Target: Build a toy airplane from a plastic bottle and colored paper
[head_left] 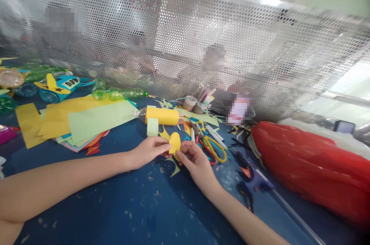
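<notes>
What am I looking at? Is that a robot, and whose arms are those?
No robot here! Those are a person's own bare arms. The person wears a camera on their head, looking forward and down, so you see almost what they see. The left hand and right hand hold a small yellow paper piece between them. On the blue table just beyond lies a bottle wrapped in yellow paper. To its left are paper sheets and a blue toy plane. On the right are yellow-handled scissors and a big red bag.
</notes>
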Tool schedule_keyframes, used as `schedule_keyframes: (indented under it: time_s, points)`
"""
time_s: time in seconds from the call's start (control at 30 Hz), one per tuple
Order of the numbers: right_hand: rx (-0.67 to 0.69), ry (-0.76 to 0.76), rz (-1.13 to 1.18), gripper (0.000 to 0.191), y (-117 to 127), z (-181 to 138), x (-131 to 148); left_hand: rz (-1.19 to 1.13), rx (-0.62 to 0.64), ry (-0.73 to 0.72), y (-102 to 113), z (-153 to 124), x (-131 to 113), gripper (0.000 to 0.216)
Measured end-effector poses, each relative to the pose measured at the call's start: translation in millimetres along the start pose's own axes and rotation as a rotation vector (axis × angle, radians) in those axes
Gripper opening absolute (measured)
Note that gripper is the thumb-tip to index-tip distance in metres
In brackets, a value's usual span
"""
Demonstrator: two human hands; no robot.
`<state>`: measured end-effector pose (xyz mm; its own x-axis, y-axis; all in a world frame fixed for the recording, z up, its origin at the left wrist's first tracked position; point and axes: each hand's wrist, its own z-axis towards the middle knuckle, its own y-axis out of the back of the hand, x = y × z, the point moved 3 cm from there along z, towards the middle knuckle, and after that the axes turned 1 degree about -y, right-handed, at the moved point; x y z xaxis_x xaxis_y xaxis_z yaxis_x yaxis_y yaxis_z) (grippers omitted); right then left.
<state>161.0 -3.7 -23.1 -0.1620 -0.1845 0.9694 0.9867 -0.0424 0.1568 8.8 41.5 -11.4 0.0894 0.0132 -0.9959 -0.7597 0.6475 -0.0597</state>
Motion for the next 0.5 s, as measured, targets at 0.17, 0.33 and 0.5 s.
schedule_keyframes:
  time_s: [0.17,0.33,0.5]
  points:
    - [-0.004,0.022,-0.007,0.023,-0.2,-1.3,1.8,-0.185,0.000,0.035,-0.4,2.0,4.0,0.038]
    - [-0.001,0.010,-0.041,0.024,-1.0,-2.5,5.2,-0.170,-0.008,0.028,0.1,1.5,5.8,0.033]
    - [-0.011,-0.039,-0.029,0.031,-0.6,-1.9,3.7,-0.166,-0.009,0.022,0.2,1.2,6.3,0.033]
